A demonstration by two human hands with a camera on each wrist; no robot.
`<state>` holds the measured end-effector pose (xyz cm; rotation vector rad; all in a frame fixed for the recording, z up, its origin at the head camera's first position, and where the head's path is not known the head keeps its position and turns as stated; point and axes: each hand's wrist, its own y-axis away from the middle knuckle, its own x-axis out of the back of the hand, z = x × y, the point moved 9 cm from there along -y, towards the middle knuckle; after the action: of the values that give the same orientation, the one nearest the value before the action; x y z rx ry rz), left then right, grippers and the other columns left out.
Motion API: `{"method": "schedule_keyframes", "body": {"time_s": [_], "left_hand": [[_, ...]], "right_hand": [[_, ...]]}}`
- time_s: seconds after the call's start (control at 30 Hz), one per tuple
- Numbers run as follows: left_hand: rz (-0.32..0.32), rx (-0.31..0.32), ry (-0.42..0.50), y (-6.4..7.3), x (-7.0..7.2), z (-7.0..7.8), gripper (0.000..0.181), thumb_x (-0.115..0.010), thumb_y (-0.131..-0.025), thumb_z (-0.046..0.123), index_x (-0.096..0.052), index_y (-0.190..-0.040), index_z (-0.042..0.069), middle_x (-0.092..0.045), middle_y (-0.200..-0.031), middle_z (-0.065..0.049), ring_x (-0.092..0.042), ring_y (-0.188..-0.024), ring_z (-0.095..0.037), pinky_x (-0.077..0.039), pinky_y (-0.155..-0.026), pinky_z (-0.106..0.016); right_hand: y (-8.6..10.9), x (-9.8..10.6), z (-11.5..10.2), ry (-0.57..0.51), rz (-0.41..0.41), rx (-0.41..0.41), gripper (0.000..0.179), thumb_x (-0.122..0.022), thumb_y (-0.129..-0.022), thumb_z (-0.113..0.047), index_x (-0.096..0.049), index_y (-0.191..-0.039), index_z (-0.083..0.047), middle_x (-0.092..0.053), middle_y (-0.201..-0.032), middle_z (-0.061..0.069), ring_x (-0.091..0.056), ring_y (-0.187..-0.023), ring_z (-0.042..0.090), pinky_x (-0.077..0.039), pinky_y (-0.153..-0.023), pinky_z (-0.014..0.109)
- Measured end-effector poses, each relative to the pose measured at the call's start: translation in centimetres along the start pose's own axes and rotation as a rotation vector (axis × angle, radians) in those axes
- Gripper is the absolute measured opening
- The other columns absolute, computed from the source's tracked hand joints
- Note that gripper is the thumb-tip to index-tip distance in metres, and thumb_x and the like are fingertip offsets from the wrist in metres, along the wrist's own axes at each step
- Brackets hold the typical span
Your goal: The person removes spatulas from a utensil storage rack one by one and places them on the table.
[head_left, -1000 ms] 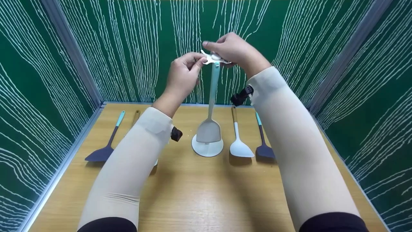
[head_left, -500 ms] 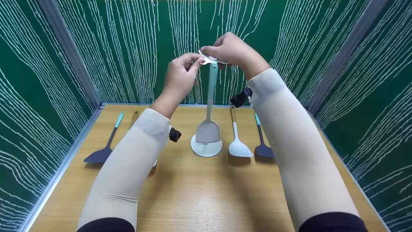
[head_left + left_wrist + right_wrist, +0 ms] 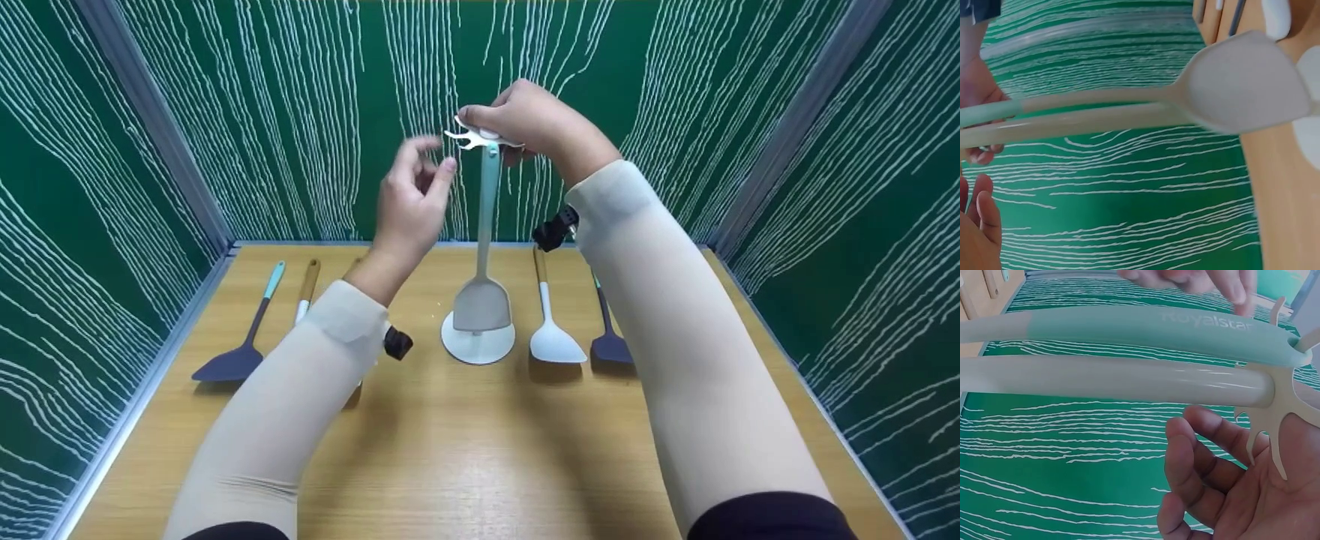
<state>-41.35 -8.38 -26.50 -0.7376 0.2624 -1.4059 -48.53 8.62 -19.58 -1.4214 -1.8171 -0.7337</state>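
A spatula (image 3: 482,304) with a mint handle and beige blade hangs from a white utensil stand (image 3: 478,349), in front of its post. The handle's hole is over one hook, as the right wrist view shows. My right hand (image 3: 544,124) holds the stand's hooked top (image 3: 472,139), thumb over it and curled fingers below. Just left of the hooks is my left hand (image 3: 412,191), apart from them, its fingers loosely bent and blurred. In the right wrist view the left fingers (image 3: 1224,284) appear beyond the handle.
On the wooden table (image 3: 450,450) lie a dark spatula (image 3: 234,363) at left, a white spatula (image 3: 556,342) and another dark spatula (image 3: 613,348) at right. A wooden handle (image 3: 310,279) shows past the left sleeve. Green walls (image 3: 300,150) with white lines enclose the back and sides.
My left hand has let go of the hooked top and moved down and left. The right hand stays on the top, its thumb now lying down on it. The spatula still hangs there.
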Motion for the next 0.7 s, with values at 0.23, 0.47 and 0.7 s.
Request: {"method": "schedule_keyframes", "body": {"time_s": [0.23, 0.47, 0.7], "left_hand": [[-0.176, 0.090, -0.045, 3.1, -3.3, -2.9, 0.035, -0.066, -0.116, 0.043, -0.076, -0.133, 0.015, -0.072, -0.125, -0.002, -0.067, -0.118, -0.016, -0.061, -0.105, -0.033], [-0.239, 0.088, -0.115, 5.0, -5.2, -3.8, 0.036, -0.071, -0.113, 0.042, -0.077, -0.130, 0.011, -0.072, -0.125, -0.004, -0.070, -0.118, -0.019, -0.063, -0.106, -0.038], [-0.244, 0.092, -0.166, 5.8, -5.8, -3.9, 0.032, -0.072, -0.114, 0.038, -0.078, -0.128, 0.010, -0.077, -0.123, -0.007, -0.071, -0.114, -0.022, -0.065, -0.103, -0.038]], "right_hand": [[0.3, -0.2, 0.0, -0.010, -0.006, 0.013, 0.059, -0.060, -0.110, -0.071, -0.069, -0.086, -0.018, -0.060, -0.077, -0.006, -0.075, -0.086, 0.022, -0.056, -0.080, 0.032], [0.4, -0.3, 0.1, -0.025, -0.003, 0.006, 0.060, -0.060, -0.109, -0.071, -0.073, -0.093, -0.015, -0.063, -0.088, -0.001, -0.075, -0.086, 0.021, -0.061, -0.090, 0.035], [0.6, -0.4, 0.2, -0.014, -0.004, -0.008, 0.060, -0.058, -0.110, -0.072, -0.073, -0.097, -0.015, -0.064, -0.093, 0.001, -0.078, -0.093, 0.023, -0.062, -0.095, 0.038]]}}
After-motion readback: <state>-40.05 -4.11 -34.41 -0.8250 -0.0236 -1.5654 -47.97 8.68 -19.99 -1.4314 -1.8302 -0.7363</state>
